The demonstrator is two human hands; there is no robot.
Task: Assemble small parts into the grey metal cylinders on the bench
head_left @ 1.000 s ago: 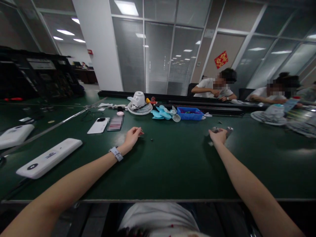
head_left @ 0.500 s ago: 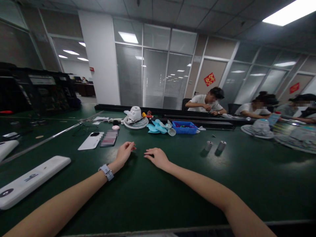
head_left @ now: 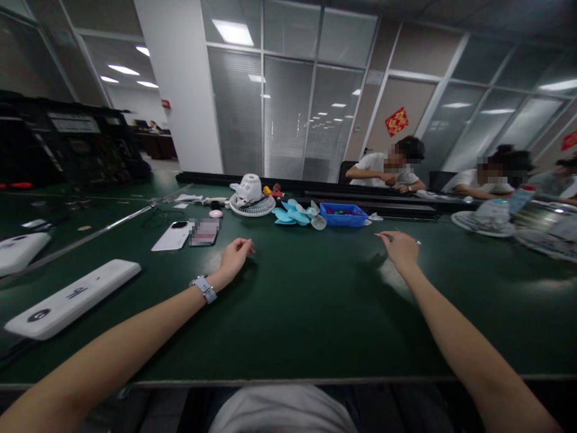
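Observation:
My left hand, with a grey watch on its wrist, hovers low over the green table. Its fingers are loosely bent and apart, with nothing in them. Over to the right, my right hand reaches across the spot of two upright metal cylinders that look like batteries. Its fingers stretch to the left, a little blurred. The hand hides the nearer cylinder, and only a sliver of the other battery shows at its far side. Whether the hand touches either one is hidden.
A white fan part with its grille, light-blue fan blades and a blue bin of small parts stand farther back. Two phones and a long white case lie left. Co-workers sit across the table.
My right hand has swung right, from near my left hand to the two batteries, and now covers them. My left hand stays nearly in place. The view has tilted down.

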